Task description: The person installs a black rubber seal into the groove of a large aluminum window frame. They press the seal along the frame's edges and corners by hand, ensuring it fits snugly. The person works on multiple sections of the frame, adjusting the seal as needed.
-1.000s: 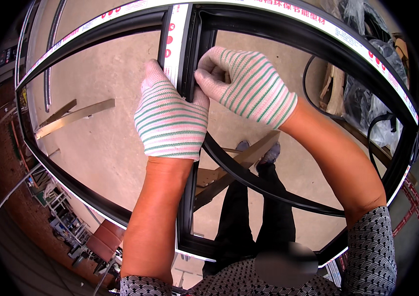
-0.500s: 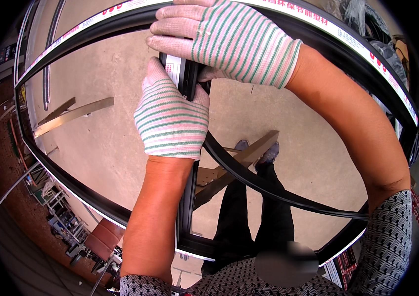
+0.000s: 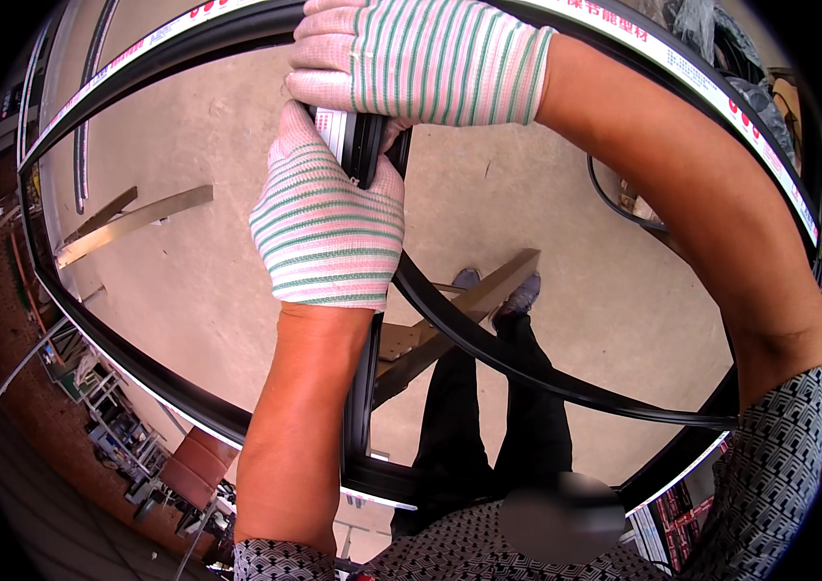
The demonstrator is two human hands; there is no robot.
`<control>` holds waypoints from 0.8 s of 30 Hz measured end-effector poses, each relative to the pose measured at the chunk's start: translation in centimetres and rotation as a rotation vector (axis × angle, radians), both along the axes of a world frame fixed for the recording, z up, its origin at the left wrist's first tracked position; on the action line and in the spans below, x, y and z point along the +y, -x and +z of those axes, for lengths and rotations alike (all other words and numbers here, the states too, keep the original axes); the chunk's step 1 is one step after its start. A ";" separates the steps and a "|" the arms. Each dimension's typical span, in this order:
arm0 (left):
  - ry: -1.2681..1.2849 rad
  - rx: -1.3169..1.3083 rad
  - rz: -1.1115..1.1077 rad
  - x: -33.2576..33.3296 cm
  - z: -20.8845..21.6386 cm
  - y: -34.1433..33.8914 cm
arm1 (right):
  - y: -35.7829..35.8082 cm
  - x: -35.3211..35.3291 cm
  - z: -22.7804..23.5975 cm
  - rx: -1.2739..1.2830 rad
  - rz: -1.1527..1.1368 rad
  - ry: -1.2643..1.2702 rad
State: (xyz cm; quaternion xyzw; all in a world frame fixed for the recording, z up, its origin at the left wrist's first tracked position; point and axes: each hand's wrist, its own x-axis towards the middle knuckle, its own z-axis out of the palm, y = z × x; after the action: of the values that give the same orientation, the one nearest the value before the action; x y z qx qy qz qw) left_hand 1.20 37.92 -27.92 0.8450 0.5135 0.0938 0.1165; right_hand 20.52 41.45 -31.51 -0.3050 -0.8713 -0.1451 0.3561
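A large black window frame (image 3: 169, 382) with white printed film on its edges lies in front of me, with a centre bar (image 3: 360, 426) running through it. My left hand (image 3: 329, 218), in a striped knit glove, is wrapped round the upper part of this bar, thumb on the left side. Just beyond it, my right hand (image 3: 421, 63), gloved alike, closes over the bar near the far rail; its fingertips point left. A black rubber-like strip (image 3: 498, 353) curves from near my left hand to the frame's lower right. My gloves hide the strip's upper end.
Under the frame, a wooden support (image 3: 503, 281) slants near my shoes, and another wooden piece (image 3: 179, 203) shows at left. A brown-topped stool (image 3: 198, 465) and metal racks stand lower left. Plastic-wrapped material (image 3: 721, 48) lies at the far right.
My right hand has shifted slightly up and left along the far end of the bar, its forearm raised. My left hand keeps its grip. The whole view has shifted a little.
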 end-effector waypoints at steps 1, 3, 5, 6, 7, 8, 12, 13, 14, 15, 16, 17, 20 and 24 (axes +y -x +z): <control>0.007 -0.007 0.003 -0.1 0.0 0.0 | 0.0 -0.1 0.0 0.015 0.001 0.016; -0.005 -0.008 0.013 -0.1 0.0 0.0 | 0.1 -0.1 0.1 0.046 0.005 0.041; -0.038 0.000 0.020 0.0 -0.3 -0.1 | 0.2 -0.2 0.3 0.040 -0.010 0.029; -0.034 -0.003 0.018 0.0 -0.4 0.0 | 0.2 -0.3 0.4 0.036 -0.020 0.022; -0.031 -0.005 0.017 0.0 -0.5 0.3 | 0.3 -0.3 0.5 0.042 -0.013 0.051; -0.028 -0.004 0.015 0.0 -0.4 0.4 | 0.4 -0.3 0.6 0.051 -0.007 0.080; 0.039 0.040 0.072 -0.3 0.6 -0.2 | -0.5 0.3 1.1 -0.044 -0.042 0.093; 0.043 0.031 0.067 -0.3 0.6 -0.3 | -0.9 0.4 1.1 -0.056 -0.039 0.086; 0.047 0.030 0.071 -0.3 0.5 -0.2 | -0.7 0.5 0.9 -0.074 -0.046 0.092; 0.031 0.025 0.061 -0.3 0.4 -0.3 | -0.7 0.5 0.6 -0.007 -0.023 0.168; 0.016 0.018 0.048 -0.3 0.4 -0.4 | -0.8 0.6 0.1 0.058 -0.003 0.243; 0.000 0.011 0.036 -0.3 0.3 -0.4 | -1.0 0.7 -0.2 0.125 0.017 0.317; 0.044 0.034 0.055 -0.4 0.6 -0.7 | -1.2 0.9 -0.2 0.266 0.123 0.444; 0.068 0.084 0.112 -0.3 0.8 0.2 | -0.3 0.7 1.0 -0.056 0.003 0.094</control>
State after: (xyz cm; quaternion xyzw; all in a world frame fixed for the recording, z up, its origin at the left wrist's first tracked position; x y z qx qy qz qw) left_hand 0.98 37.65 -27.09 0.8136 0.5674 0.0473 0.1182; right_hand 20.79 42.13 -30.51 -0.3159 -0.8871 -0.1121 0.3173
